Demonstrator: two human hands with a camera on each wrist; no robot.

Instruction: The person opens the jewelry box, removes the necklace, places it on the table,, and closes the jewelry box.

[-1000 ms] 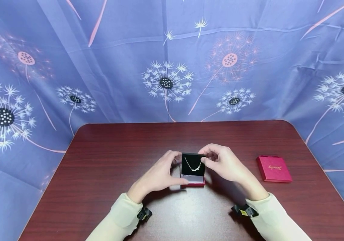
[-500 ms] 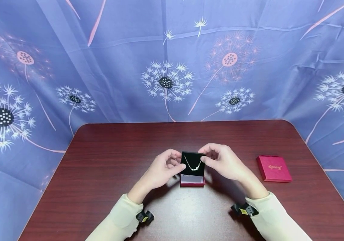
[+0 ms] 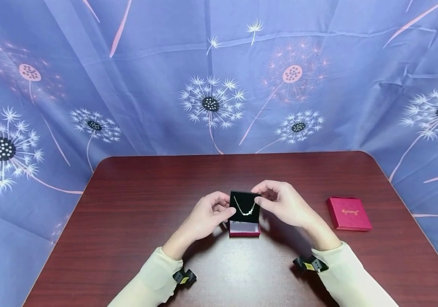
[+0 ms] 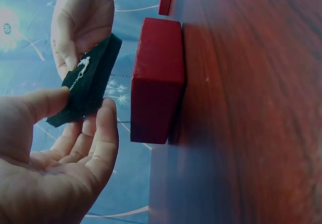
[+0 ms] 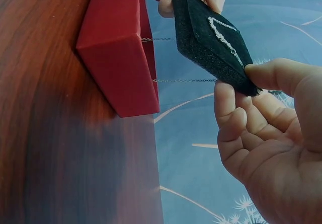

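A black foam pad [image 3: 244,205] is held tilted above a small red box base [image 3: 244,233] on the table. Across its face hangs a silvery necklace [image 3: 247,213]; in the right wrist view two thin chain strands [image 5: 183,80] run from behind the pad into the box. My left hand [image 3: 207,216] pinches the pad's left edge, thumb in front and fingers behind. At the opposite edge, my right hand [image 3: 285,205] pinches it between thumb and fingers. The red box wall [image 4: 156,78] stands beside the pad in the left wrist view.
A red box lid [image 3: 350,214] with gold lettering lies on the dark wooden table [image 3: 146,183], right of my right hand. Behind the table hangs a blue dandelion-print cloth [image 3: 157,64].
The left hand's thumb has moved from the box base up to the pad's left front edge, and that hand now grips the pad. The pad has risen slightly from the box.
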